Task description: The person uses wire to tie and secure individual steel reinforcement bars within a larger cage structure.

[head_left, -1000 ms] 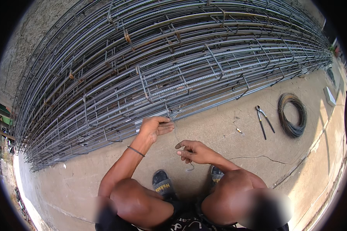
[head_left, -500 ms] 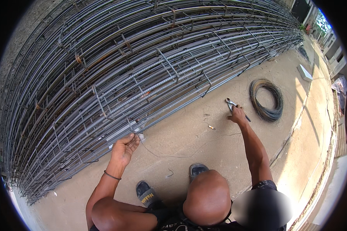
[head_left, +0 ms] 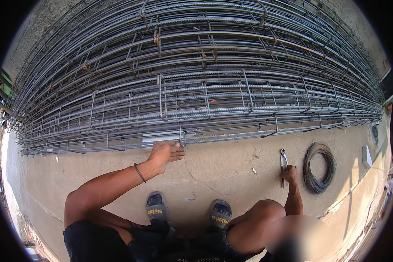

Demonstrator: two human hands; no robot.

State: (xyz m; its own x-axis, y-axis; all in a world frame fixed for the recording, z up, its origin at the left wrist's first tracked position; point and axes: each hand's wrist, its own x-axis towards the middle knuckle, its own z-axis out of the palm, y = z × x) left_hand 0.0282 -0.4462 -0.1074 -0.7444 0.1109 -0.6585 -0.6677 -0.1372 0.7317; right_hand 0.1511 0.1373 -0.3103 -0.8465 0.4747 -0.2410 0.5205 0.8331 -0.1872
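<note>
My left hand (head_left: 165, 155) is at the lower edge of the stacked rebar cages (head_left: 205, 87), fingers bent around a thin tie wire (head_left: 192, 177) that trails down onto the concrete. A pale block (head_left: 150, 139) sits under the bars just behind that hand. Off to the right, my right hand (head_left: 291, 174) is closed on the black handles of metal pincers (head_left: 283, 155), with the jaws pointing away from me. Beside them lies a round coil of dark tie wire (head_left: 309, 170).
A small light-coloured stub (head_left: 255, 173) and wire scraps lie on the concrete slab (head_left: 100, 166). My sandalled feet (head_left: 157, 205) are below my hands. A white angular piece (head_left: 367, 157) lies at the right, near a crack in the slab.
My right hand has moved from beside my left hand out to the pincers and taken hold of them. My left hand stays at the bars. The view has swung round and back.
</note>
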